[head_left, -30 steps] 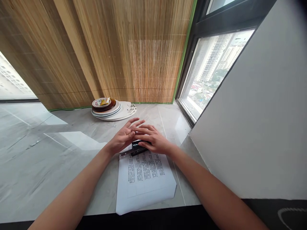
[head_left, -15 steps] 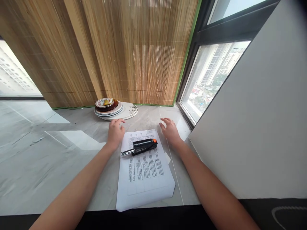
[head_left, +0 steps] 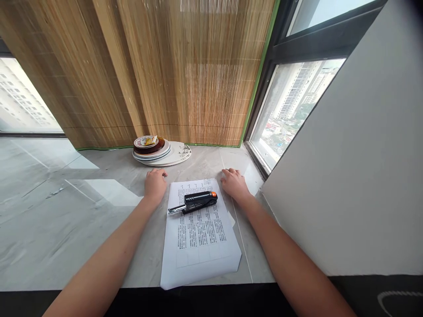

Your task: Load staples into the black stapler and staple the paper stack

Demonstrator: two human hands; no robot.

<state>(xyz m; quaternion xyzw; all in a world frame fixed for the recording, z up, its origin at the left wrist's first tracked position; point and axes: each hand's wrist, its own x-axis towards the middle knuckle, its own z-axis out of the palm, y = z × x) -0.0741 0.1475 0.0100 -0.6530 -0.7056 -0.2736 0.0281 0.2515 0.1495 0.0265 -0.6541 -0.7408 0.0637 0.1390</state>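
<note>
A stack of printed paper sheets [head_left: 198, 237] lies on the grey stone ledge [head_left: 82, 211] in front of me. A black stapler with an orange end [head_left: 194, 202] rests across the top of the sheets. My left hand [head_left: 154, 184] lies on the ledge just left of the paper, fingers curled down, holding nothing. My right hand [head_left: 234, 182] rests on the ledge at the paper's upper right corner, fingers bent down flat, also holding nothing. Neither hand touches the stapler.
A pile of plates [head_left: 158, 152] stands at the back by a bamboo blind [head_left: 185, 70]. A window [head_left: 291, 105] is at the right, and a grey wall [head_left: 357, 176] closes the right side. The ledge's dark front edge [head_left: 211, 301] runs below the paper.
Both hands lifted off the stapler, moved apart to either side of the paper and came down on the ledge. The stapler stays on the sheets.
</note>
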